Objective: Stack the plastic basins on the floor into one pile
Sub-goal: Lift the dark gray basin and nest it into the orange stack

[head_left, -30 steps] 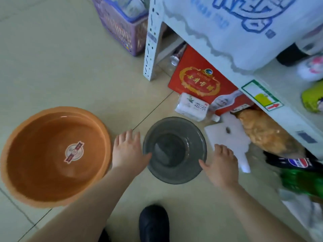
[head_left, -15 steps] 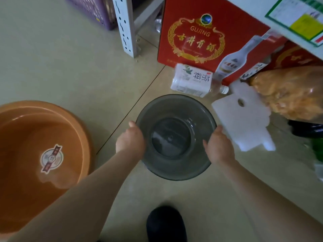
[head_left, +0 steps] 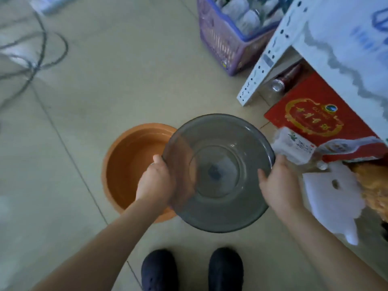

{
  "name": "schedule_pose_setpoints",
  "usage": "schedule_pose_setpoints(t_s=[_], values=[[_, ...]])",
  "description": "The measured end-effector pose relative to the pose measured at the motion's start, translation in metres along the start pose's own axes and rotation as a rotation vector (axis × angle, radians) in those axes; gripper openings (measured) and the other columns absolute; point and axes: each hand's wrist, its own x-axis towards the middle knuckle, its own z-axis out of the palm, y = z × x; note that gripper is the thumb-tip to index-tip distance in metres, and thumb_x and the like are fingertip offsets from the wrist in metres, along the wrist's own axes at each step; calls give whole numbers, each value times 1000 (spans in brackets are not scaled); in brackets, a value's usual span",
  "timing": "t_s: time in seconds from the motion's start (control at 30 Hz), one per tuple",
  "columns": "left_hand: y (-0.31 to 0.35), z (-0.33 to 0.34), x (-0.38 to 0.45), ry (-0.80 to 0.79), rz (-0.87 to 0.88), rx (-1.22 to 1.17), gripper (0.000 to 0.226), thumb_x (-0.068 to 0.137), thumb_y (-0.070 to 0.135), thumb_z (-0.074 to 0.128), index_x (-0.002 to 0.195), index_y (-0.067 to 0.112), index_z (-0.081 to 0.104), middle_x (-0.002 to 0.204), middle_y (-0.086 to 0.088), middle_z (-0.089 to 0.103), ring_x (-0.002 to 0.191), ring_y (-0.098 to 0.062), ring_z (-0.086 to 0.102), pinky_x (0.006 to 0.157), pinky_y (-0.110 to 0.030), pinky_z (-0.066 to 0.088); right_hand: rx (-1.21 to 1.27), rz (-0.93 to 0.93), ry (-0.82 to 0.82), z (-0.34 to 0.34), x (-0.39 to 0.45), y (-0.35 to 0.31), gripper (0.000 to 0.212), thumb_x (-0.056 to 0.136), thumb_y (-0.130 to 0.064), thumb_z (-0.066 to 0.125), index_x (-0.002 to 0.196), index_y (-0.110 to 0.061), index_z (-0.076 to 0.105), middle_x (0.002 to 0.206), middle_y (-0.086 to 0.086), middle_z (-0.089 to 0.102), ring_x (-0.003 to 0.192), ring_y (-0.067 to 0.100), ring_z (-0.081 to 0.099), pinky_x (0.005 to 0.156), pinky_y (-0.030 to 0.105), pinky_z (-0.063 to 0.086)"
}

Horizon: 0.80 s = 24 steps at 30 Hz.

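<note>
A smoky grey see-through plastic basin [head_left: 218, 171] is held up off the floor, mouth upward. My left hand [head_left: 156, 182] grips its left rim and my right hand [head_left: 277, 183] grips its right rim. Behind and to the left, a larger orange basin [head_left: 130, 164] rests on the tiled floor. The grey basin and my left hand cover the orange basin's right part.
A white metal shelf leg [head_left: 262, 66] stands at right, with a red box [head_left: 310, 116], a carton [head_left: 294, 145] and a white foam piece [head_left: 333, 198] by it. A purple basket [head_left: 226, 45] sits behind. Cables [head_left: 35, 57] lie far left. My dark shoes [head_left: 159, 269] are below.
Both hands closed on the grey basin's rim and lifted it off the floor. It now overlaps the orange basin's right side in view; the camera has swung left and up.
</note>
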Motion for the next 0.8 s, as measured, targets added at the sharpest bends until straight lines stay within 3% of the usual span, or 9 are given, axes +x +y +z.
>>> schedule_pose_setpoints(t_s=[0.13, 0.27, 0.4, 0.57, 0.67, 0.8], values=[[-67, -58, -10, 103, -198, -95, 19, 92, 18, 46, 98, 2, 40, 96, -27, 63, 89, -45, 63, 67, -42, 48, -49, -153, -76, 12, -11, -92, 22, 92, -18, 55, 103, -3, 43, 88, 21, 66, 82, 40, 65, 58, 34, 43], [-116, -74, -14, 109, -292, -105, 19, 91, 20, 46, 100, 3, 43, 83, -18, 58, 83, -42, 63, 68, -44, 52, -141, -259, -99, 44, -18, -142, 26, 90, -20, 57, 104, -2, 45, 98, 19, 66, 92, 38, 64, 66, 39, 48], [-151, -51, -5, 121, -343, -56, 34, 91, 26, 47, 119, 7, 45, 103, -19, 64, 95, -39, 62, 72, -40, 48, -281, -348, -63, 85, -13, -154, 35, 87, -23, 62, 111, -1, 49, 114, 15, 57, 112, 32, 51, 84, 40, 47], [-177, 0, 17, 156, -351, -103, 58, 92, 23, 49, 143, 6, 29, 143, -12, 41, 124, -35, 41, 101, -42, 37, -382, -427, -51, 133, 8, -148, 43, 84, -23, 64, 115, 1, 48, 119, 17, 55, 115, 33, 48, 94, 39, 43], [-183, 26, 33, 157, -330, -115, 65, 90, 24, 51, 145, 5, 23, 152, -12, 31, 134, -34, 32, 111, -42, 31, -376, -452, -43, 154, 23, -139, 50, 83, -19, 66, 123, 3, 45, 131, 20, 49, 124, 34, 44, 102, 41, 42], [-184, 44, 45, 192, -337, -157, 71, 93, 26, 48, 150, 8, 9, 155, -9, 26, 140, -31, 28, 113, -44, 31, -288, -473, -43, 175, 34, -134, 64, 83, -15, 68, 136, -1, 35, 153, 16, 27, 140, 31, 28, 112, 40, 35]])
